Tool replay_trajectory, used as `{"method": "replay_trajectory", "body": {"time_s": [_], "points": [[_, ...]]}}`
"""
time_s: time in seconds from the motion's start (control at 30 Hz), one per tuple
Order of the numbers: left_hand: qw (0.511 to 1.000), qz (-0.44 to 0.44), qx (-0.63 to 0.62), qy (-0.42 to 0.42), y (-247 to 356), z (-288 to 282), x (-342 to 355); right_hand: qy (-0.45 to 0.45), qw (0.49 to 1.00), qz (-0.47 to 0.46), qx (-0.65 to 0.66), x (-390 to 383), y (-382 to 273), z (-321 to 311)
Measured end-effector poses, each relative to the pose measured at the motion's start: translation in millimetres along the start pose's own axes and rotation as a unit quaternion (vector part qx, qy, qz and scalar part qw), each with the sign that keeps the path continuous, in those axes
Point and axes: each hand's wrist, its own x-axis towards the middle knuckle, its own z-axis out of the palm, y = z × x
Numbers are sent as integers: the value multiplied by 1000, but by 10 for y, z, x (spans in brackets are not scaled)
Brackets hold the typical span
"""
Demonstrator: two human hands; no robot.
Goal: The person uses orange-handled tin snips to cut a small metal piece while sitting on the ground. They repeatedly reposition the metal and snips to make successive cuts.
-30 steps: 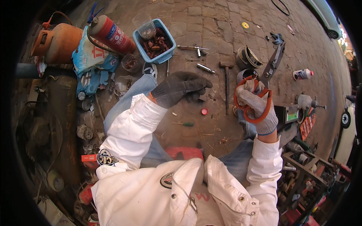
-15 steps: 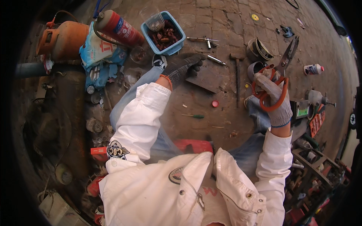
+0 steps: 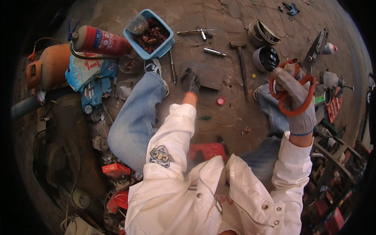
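In the head view, my left hand [image 3: 190, 84], in a dark glove with orange cuff, has its curled fingers on the left end of a flat dark metal sheet [image 3: 211, 77] lying on the ground; the fingertips are partly hidden. My right hand [image 3: 291, 88], in a pale knitted glove, grips the orange handles of large shears [image 3: 316, 47], whose blades point up and to the right. A long-handled hammer [image 3: 243, 72] lies between the sheet and the shears. A red cap [image 3: 221, 101] and a green screwdriver [image 3: 204, 117] are near my left hand.
Left are a fire extinguisher [image 3: 102, 41], an orange gas cylinder [image 3: 51, 66] and a blue tub [image 3: 162, 45] of reddish-brown material. Right are round cans [image 3: 265, 58], a white bottle [image 3: 330, 49] and a cluttered metal frame [image 3: 333, 156]. My jean-clad legs [image 3: 131, 129] flank the work area.
My left hand has come back toward me onto the sheet's end. My right hand has shifted right with the shears. The camera view has shifted, so the surroundings appear higher.
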Motion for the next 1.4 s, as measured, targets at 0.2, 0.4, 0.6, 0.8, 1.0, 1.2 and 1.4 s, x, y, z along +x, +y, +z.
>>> {"method": "replay_trajectory", "body": {"time_s": [0.2,0.4,0.6,0.8,1.0,1.2,1.4], "points": [[832,294,466,62,-115,162,-178,-2,995,-58,-76,-102,111,-69],[783,408,468,26,102,322,-443,-1,994,-17,105,-10,203,-5],[936,185,294,60,422,363,-741,21,995,-97,-14,-14,69,243],[988,24,91,126,673,710,-1363,62,998,-6,11,-46,-139,487],[928,125,125,-327,1349,1706,-2356,3,996,-88,14,-154,-248,730],[696,445,406,-389,1931,2339,-2969,16,997,-76,17,-118,-237,710],[730,282,482,-393,1915,2376,-2976,46,996,-60,47,-143,-272,672]]}}
